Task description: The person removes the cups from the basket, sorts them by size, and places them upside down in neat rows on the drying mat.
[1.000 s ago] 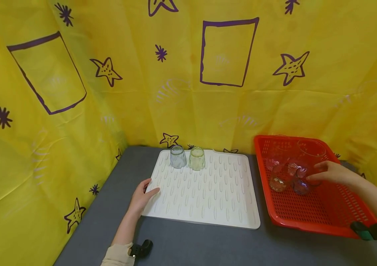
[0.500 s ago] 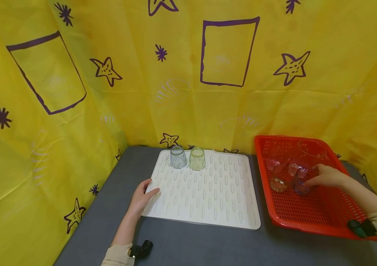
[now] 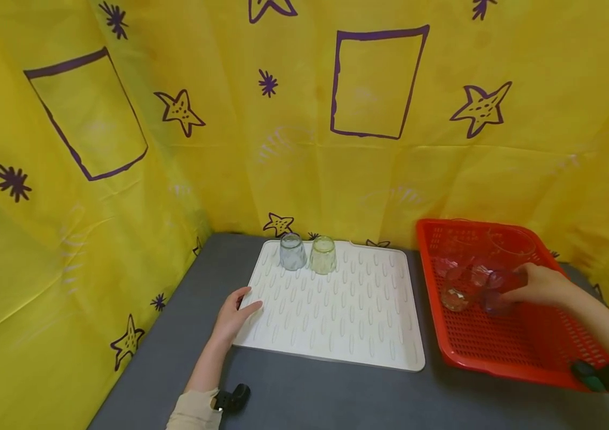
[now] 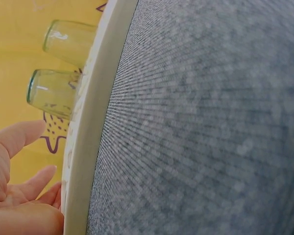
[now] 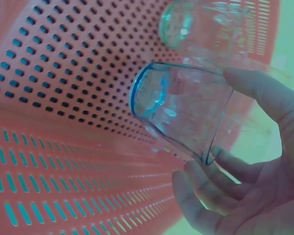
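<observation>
In the basket, my right hand (image 3: 542,288) pinches a blue-tinted drinking glass (image 5: 179,105) near its wide rim, thumb on one side and fingers on the other. The glass is tilted in the right wrist view. Beside it stands a greenish clear glass (image 5: 196,29). My left hand (image 3: 231,318) rests at the left edge of the white draining mat (image 3: 337,322), fingers spread and relaxed, gripping nothing. Near the mat's back edge, a bluish glass (image 3: 292,254) and a pale green glass (image 3: 323,257) stand upside down side by side.
The red perforated basket (image 3: 471,361) stands right of the mat and holds several more clear glasses, hard to separate against the red. A yellow patterned cloth (image 3: 294,179) hangs behind the grey table (image 3: 294,394) and along its left side.
My right hand has gone from reaching over the glass to pinching it, and the glass has shifted slightly. The left hand stays at the mat's edge. The head view has turned slightly left.
</observation>
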A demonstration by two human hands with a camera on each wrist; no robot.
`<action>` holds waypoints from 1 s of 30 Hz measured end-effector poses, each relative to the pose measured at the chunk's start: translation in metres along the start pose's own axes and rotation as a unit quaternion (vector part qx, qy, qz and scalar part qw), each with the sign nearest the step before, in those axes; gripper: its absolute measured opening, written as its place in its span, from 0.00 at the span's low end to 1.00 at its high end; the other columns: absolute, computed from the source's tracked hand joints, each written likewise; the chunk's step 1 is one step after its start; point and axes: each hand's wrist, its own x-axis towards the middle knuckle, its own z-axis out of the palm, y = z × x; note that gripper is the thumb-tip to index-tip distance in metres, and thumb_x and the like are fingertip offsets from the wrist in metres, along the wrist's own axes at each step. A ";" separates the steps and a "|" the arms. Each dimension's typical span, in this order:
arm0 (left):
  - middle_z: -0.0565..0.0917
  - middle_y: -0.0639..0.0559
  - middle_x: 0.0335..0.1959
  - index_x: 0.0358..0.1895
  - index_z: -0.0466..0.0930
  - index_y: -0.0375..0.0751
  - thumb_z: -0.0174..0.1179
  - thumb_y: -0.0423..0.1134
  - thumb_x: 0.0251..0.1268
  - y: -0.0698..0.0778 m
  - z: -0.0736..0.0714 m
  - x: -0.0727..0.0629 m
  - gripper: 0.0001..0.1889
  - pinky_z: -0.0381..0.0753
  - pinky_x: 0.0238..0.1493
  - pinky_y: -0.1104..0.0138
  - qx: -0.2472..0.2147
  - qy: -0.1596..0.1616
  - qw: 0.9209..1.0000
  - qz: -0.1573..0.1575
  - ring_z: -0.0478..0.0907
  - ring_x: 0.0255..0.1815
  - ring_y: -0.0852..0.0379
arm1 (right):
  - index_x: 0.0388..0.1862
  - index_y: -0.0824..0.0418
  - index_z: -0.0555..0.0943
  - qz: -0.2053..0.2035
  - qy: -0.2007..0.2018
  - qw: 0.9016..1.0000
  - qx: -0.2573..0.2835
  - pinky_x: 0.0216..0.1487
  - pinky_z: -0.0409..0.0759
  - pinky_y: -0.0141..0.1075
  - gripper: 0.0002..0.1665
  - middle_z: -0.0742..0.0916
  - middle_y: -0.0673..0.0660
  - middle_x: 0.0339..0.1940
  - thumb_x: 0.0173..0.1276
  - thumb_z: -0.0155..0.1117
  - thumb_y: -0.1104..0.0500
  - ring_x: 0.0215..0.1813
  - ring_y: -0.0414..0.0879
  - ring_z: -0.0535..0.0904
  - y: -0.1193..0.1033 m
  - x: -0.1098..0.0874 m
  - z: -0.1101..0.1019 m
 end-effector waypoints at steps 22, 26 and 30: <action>0.67 0.33 0.68 0.66 0.68 0.30 0.66 0.37 0.62 0.004 0.002 0.000 0.30 0.61 0.68 0.49 0.001 0.011 1.000 0.013 0.61 0.70 0.39 | 0.61 0.82 0.65 0.015 0.135 0.989 0.057 0.27 0.77 0.52 0.53 0.73 0.83 0.52 0.56 0.74 0.42 0.44 0.73 0.73 -0.022 -0.036 -0.003; 0.67 0.32 0.68 0.65 0.69 0.30 0.66 0.36 0.62 0.003 0.001 -0.002 0.30 0.60 0.68 0.49 0.001 0.013 1.000 0.013 0.61 0.70 0.38 | 0.64 0.80 0.64 0.023 0.160 0.982 0.095 0.26 0.75 0.47 0.53 0.71 0.81 0.54 0.57 0.74 0.42 0.46 0.71 0.71 -0.037 -0.039 0.000; 0.67 0.33 0.68 0.65 0.69 0.31 0.66 0.37 0.62 0.002 0.000 -0.002 0.29 0.60 0.69 0.49 0.009 0.015 1.000 0.011 0.60 0.70 0.38 | 0.67 0.76 0.64 0.025 0.176 0.975 0.136 0.29 0.71 0.40 0.51 0.71 0.76 0.56 0.59 0.73 0.43 0.48 0.68 0.69 -0.055 -0.040 0.003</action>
